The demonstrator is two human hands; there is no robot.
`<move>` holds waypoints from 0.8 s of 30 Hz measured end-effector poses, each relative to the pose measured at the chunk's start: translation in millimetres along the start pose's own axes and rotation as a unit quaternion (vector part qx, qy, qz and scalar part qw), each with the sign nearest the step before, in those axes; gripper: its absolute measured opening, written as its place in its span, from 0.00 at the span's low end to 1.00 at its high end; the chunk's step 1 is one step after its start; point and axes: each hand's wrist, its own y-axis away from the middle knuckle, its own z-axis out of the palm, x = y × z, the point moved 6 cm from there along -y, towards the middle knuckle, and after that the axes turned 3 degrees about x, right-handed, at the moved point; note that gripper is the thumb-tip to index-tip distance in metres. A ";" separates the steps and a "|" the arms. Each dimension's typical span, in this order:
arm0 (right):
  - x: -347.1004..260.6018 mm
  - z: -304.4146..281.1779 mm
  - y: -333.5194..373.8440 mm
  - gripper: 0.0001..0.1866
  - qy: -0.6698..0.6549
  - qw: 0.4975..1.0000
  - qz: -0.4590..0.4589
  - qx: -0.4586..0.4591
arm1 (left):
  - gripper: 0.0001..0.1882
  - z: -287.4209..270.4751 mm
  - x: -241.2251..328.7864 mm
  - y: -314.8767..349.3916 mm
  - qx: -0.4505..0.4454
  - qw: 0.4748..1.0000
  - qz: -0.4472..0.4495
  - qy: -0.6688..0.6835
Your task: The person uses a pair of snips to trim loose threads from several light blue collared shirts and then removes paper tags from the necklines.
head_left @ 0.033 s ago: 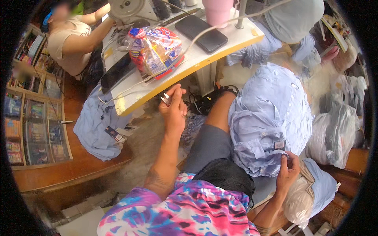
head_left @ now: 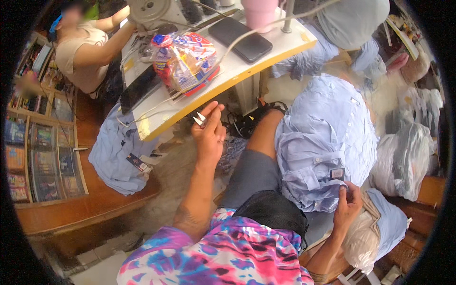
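A light blue button-up shirt (head_left: 327, 123) lies bunched over my lap and right leg. My right hand (head_left: 348, 203) pinches its lower edge, just below a small dark label (head_left: 337, 174) with a pale centre. My left hand (head_left: 209, 130) is raised beside the table's front edge, away from the shirt. Its fingers are closed round small thread snips (head_left: 199, 119), whose two pointed silver blades stick out apart, to the left of the fingers. The snips' handles are hidden in the palm.
Ahead is a white table (head_left: 247, 66) with a yellow edge, bearing a phone (head_left: 241, 39), a pink cup (head_left: 259, 13), a plastic-wrapped bread bag (head_left: 184, 61) and a loose cable. More blue garments (head_left: 118, 152) lie left. Bagged clothes (head_left: 401, 161) stand right. Another person (head_left: 88, 52) sits far left.
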 end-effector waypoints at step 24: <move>-3.4 -62.7 20.9 0.09 -0.112 0.992 -0.028 0.046 | 0.08 223.1 -107.3 215.9 -0.535 0.768 -0.232 -0.265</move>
